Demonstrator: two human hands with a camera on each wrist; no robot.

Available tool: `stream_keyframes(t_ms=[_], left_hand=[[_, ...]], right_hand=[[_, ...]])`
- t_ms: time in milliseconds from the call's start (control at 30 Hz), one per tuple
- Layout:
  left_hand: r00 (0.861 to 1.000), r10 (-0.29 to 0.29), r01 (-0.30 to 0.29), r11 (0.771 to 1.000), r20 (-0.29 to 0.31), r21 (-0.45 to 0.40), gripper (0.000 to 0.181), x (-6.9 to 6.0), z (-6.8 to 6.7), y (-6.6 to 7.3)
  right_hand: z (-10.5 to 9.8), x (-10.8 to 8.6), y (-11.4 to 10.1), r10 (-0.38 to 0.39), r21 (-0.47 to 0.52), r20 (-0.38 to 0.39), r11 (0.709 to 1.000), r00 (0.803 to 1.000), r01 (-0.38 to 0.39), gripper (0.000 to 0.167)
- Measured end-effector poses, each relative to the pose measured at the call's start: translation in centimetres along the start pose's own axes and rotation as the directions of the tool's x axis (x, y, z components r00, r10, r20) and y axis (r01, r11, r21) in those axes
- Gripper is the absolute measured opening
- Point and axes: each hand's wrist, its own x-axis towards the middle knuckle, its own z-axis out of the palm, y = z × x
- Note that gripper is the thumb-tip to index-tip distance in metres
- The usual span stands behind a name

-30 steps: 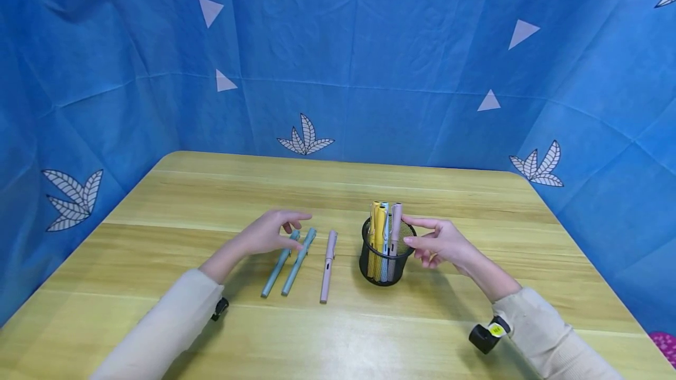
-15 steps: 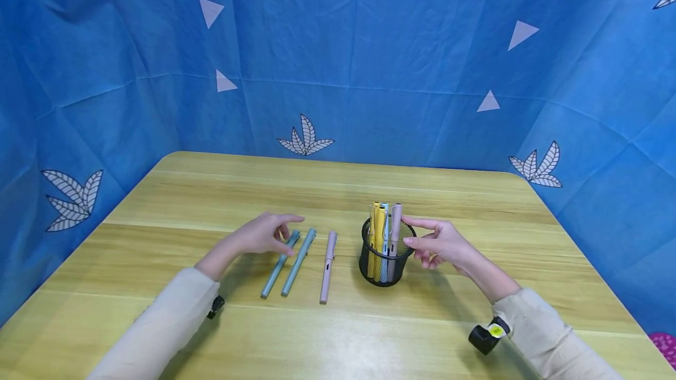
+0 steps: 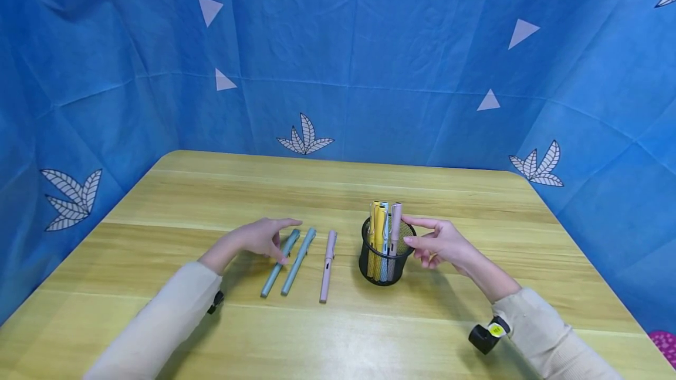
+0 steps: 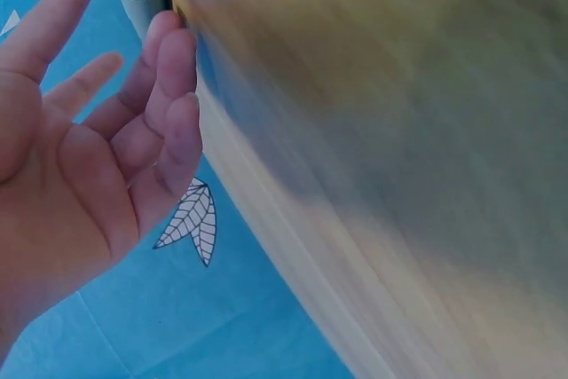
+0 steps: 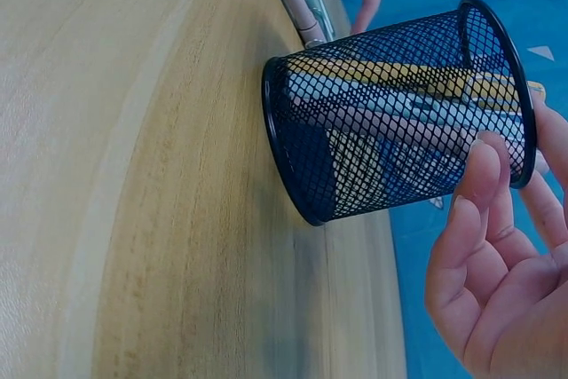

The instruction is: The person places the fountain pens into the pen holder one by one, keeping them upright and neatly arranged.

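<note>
L hand (image 3: 261, 235) half-open over leftmost teal pen (image 3: 274, 276) on table (image 3: 338, 192), nothing gripped; contact unclear. Mesh cup (image 3: 404, 265) w/ upright pens (image 3: 379, 228) held at rim by part-curled R hand (image 3: 440, 243). Pen best pinched mid-barrel, adj. pen (image 3: 298, 261) undisturbed, cup steadied.

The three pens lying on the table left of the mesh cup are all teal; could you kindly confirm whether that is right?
Not quite: of those three, only two are teal pens; the one nearest the mesh cup is a lilac pen, as the head view shows.
</note>
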Motion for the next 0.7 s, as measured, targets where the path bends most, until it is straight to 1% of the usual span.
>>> stream_keyframes(t_ms=[67,167,233,400,567,700], left_hand=[[0.999,-0.017,0.017,0.999,0.028,-0.03,0.087,0.11,-0.07,-0.08],[0.997,-0.026,0.03,0.997,0.072,-0.064,0.089,0.25,-0.25,-0.26],[0.995,-0.048,0.057,0.994,0.093,-0.092,0.09,0.32,-0.35,-0.35],[0.988,-0.077,0.094,0.987,0.131,-0.133,0.09,0.51,-0.54,-0.62],[0.984,-0.092,0.113,0.984,0.151,-0.135,0.092,0.78,-0.56,-0.84],[0.982,-0.093,0.114,0.986,0.165,-0.12,0.091,0.91,-0.51,-0.88]], right_hand=[[0.01,0.01,-0.02,0.001,0.001,0.0,1.0,1.0,-0.001,0.066],[0.02,0.01,-0.04,0.006,0.001,0.0,1.0,1.0,-0.006,0.066],[0.03,0.01,-0.07,0.009,0.001,0.0,1.0,1.0,-0.009,0.066],[0.03,0.02,-0.09,0.01,-0.002,0.001,1.0,1.0,-0.01,0.066],[0.01,0.04,-0.04,0.009,0.005,0.004,1.0,1.0,-0.009,0.066],[0.02,0.03,0.01,0.008,0.008,0.007,1.0,1.0,-0.008,0.066]])
